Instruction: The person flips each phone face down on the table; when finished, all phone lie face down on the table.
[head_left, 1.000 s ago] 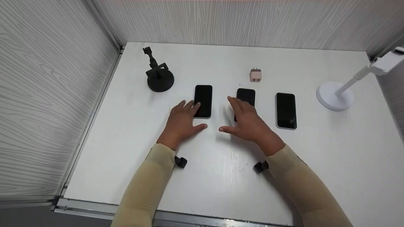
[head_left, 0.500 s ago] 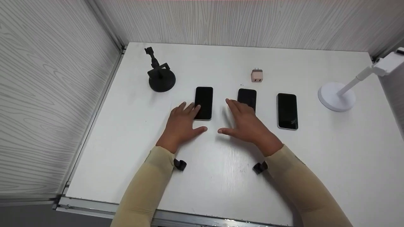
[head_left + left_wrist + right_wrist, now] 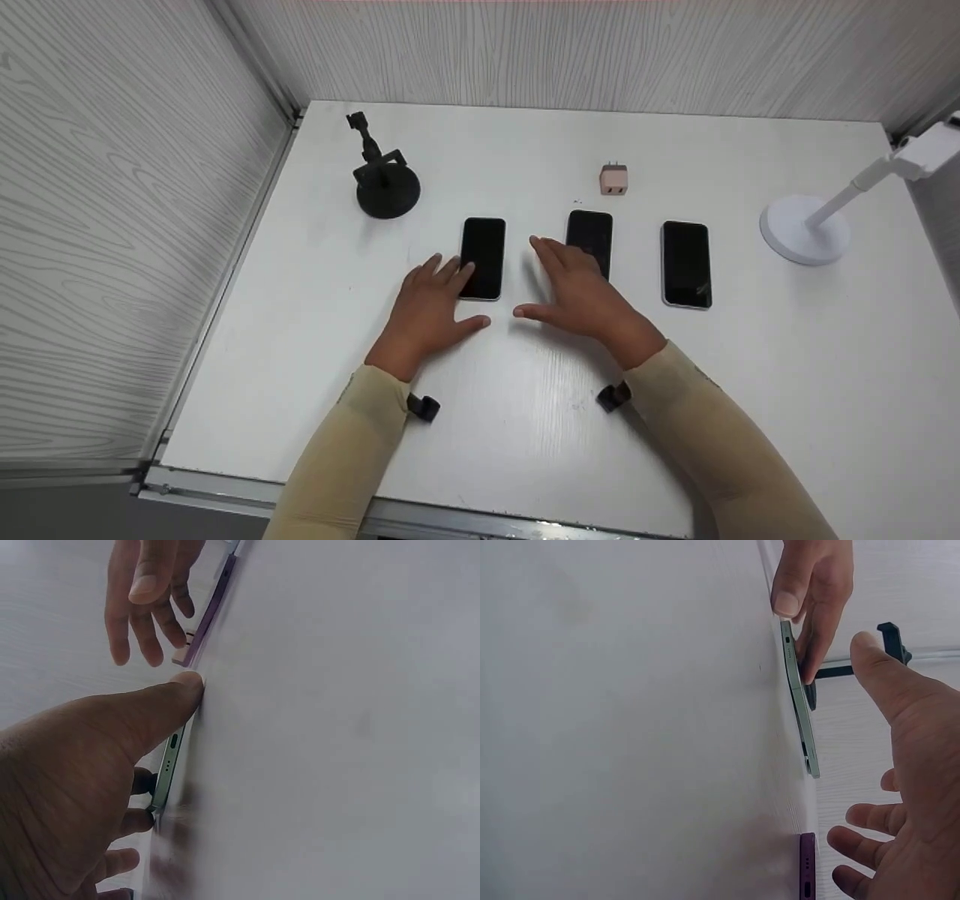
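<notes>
A smartphone [image 3: 485, 244] with a dark screen lies face up in the middle of the table. My left hand [image 3: 421, 311] is spread along its left side, the index fingertip over the screen's edge and the thumb out below the phone. The wrist views show this phone's pale green side [image 3: 797, 694]. My right hand [image 3: 585, 292] hovers with loose, parted fingers over the lower part of a second smartphone [image 3: 590, 227], which it partly hides. That one has a purple side [image 3: 807, 862] in the right wrist view. Nothing is in the right hand.
To the right lies a third smartphone [image 3: 686, 262]. A pink plug adapter [image 3: 613, 181] is behind the second phone. A black phone stand [image 3: 386, 187] stands at back left, a white stand [image 3: 806, 229] at right. Wood-grain panels [image 3: 562, 52] enclose the white table [image 3: 510, 465].
The first phone has slid toward the table's front edge, together with my left hand. My right hand has shifted slightly left and down, uncovering a little less or more of the second phone as the view drifts.
</notes>
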Available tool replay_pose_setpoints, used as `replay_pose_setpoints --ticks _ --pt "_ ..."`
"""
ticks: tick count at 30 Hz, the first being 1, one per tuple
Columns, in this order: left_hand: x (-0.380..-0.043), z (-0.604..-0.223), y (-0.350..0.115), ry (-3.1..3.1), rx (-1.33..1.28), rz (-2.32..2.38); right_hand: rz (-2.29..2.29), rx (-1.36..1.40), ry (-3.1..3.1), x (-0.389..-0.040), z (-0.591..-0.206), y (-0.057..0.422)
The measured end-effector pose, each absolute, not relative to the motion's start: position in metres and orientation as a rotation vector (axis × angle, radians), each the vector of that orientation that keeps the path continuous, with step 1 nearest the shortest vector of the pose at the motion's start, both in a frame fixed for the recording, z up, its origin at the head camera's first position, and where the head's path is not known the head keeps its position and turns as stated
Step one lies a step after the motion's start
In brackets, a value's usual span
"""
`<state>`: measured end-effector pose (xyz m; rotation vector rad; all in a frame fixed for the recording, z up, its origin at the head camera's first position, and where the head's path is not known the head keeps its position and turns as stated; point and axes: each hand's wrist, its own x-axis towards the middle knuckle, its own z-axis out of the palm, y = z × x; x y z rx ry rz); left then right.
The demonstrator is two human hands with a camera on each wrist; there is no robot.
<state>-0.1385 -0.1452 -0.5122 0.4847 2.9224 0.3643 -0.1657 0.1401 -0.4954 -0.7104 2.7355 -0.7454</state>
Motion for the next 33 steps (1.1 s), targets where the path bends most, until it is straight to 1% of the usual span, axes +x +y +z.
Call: replay_pose_setpoints --ticks 33 --pt "-0.102 -0.507 -0.154 2.942 0.498 0.374 -0.592 -0.850 2.770 -0.186 -0.502 0.118"
